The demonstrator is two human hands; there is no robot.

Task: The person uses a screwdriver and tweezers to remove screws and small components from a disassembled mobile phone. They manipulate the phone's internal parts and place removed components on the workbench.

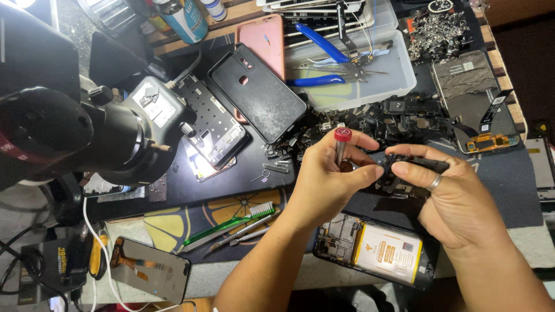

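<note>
My left hand [332, 173] grips a small screwdriver [341, 144] with a red cap, held upright. Its tip points down at a small black phone part [399, 173] that my right hand [457, 196] pinches between thumb and fingers; a ring sits on one finger. Both hands hover over the dark work mat [503, 179]. Just below them lies an opened phone [376, 249] with its yellow-and-white battery showing.
A black microscope [75, 133] fills the left. A black phone back [257, 92], a bare phone frame [211, 124], a pink case [263, 37] and blue-handled pliers [318, 58] in a white tray lie behind. A green toothbrush [231, 222], tweezers and a loose screen [150, 268] rest in front.
</note>
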